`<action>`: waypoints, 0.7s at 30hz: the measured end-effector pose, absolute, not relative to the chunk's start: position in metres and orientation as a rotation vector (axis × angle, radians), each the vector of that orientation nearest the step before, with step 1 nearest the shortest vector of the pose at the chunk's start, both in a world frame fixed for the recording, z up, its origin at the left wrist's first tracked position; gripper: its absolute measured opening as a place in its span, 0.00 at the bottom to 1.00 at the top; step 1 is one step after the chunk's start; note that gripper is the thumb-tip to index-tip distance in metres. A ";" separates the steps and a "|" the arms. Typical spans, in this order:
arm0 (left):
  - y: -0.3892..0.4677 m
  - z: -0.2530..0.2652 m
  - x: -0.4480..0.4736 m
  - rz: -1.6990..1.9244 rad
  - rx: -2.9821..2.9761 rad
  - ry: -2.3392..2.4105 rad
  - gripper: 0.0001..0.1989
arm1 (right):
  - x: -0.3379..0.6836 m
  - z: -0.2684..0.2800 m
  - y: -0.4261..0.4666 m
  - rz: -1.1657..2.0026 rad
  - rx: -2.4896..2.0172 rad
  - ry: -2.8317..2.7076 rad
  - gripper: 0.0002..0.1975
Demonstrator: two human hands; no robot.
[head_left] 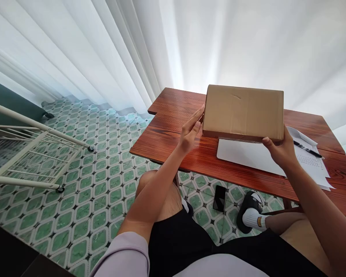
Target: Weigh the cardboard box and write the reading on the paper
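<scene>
A closed cardboard box (243,112) is shown held between the hands above a wooden tabletop (173,130), directly ahead of the seated person. Its long axis runs left to right across the view, parallel to the near tabletop edge; the broad face is tilted toward the camera, the lower long edge just over a white sheet (245,156). The left hand (191,130) is laid flat, fingers extended, against the left short end; the right hand (281,150) is cupped under the lower right corner, thumb on the near face. Both hands are equally near, one at each end. Printed papers (314,161) and a pen (307,149) lie to the right.
</scene>
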State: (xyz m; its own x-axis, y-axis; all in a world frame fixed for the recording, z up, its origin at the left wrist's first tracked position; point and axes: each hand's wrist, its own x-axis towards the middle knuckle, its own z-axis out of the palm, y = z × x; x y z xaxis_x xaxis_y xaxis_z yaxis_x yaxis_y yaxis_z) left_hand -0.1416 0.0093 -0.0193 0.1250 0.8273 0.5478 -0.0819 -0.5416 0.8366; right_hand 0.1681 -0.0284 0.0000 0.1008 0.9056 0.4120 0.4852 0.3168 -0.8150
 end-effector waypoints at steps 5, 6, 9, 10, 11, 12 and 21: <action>0.010 -0.019 -0.119 1.428 1.634 0.586 0.27 | 0.194 -0.006 -0.037 0.546 -1.322 -1.484 0.38; 0.010 -0.019 -0.115 1.409 1.631 0.565 0.27 | 0.199 -0.008 -0.039 0.541 -1.325 -1.469 0.38; 0.011 -0.020 -0.104 1.348 1.636 0.591 0.29 | 0.213 -0.012 -0.043 0.526 -1.336 -1.431 0.38; 0.012 -0.020 -0.101 1.331 1.642 0.610 0.29 | 0.217 -0.014 -0.044 0.523 -1.340 -1.422 0.39; 0.012 -0.020 -0.099 1.315 1.648 0.625 0.29 | 0.221 -0.017 -0.045 0.522 -1.344 -1.415 0.39; 0.013 -0.020 -0.097 1.299 1.655 0.634 0.28 | 0.226 -0.020 -0.046 0.519 -1.347 -1.406 0.40; 0.017 -0.017 -0.068 1.166 1.661 0.592 0.26 | 0.274 -0.050 -0.046 0.516 -1.328 -1.304 0.39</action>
